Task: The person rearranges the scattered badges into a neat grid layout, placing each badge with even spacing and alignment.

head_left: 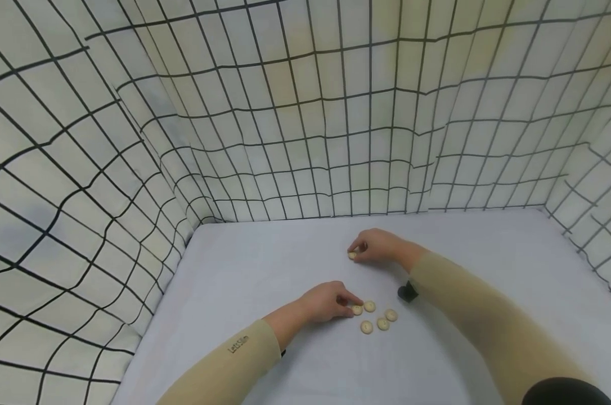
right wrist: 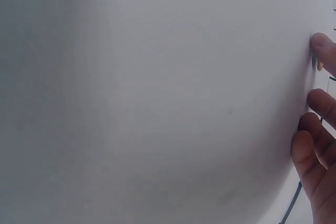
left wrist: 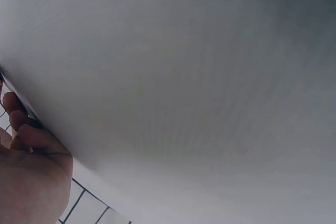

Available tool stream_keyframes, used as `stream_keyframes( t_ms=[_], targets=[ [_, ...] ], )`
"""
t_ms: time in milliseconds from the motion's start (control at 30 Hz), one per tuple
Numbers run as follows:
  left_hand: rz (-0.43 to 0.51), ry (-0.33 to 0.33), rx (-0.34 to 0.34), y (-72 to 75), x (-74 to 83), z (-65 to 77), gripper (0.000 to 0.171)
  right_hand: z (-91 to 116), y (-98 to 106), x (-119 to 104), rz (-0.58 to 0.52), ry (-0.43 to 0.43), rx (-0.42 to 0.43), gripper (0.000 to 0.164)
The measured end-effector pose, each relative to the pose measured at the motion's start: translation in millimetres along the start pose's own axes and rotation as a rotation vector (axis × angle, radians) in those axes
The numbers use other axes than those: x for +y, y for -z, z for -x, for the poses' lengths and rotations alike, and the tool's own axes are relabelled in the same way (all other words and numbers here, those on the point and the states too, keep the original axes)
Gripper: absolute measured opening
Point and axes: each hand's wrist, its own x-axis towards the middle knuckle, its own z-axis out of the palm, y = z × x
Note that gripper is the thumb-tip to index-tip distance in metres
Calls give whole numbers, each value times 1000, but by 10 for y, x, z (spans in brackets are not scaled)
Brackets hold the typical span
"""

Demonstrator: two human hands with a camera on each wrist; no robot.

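Observation:
Small round beige discs with faint marks on their faces lie on the white-covered table. My left hand (head_left: 327,302) is low over the table and pinches one disc (head_left: 356,310) between thumb and index finger. Close beside it are several more, among them one disc (head_left: 369,306) just right of the fingertips and another disc (head_left: 367,327) nearer me. Farther back, my right hand (head_left: 378,245) pinches a single disc (head_left: 352,255) at the tabletop. In the right wrist view, the right hand's fingers (right wrist: 321,106) are at the surface along the right edge.
The white table (head_left: 255,253) meets a pale back wall (head_left: 310,112) with a dark grid pattern. Similar gridded walls rise at left and right. A black wrist camera (head_left: 408,292) hangs by the right cuff, and a dark round object (head_left: 566,392) shows at the bottom right.

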Motion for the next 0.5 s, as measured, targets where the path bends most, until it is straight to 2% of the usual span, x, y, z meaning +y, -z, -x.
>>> stream_keyframes(
  t_ms=[333,500],
  targets=[
    [17,16,-3,-28,-27,-30,27,-69,-5,23,-70,-50,5,28],
    [21,14,-1,-7,-21,-7,27,-104,-15,30,-85,-41,8,28]
  ],
)
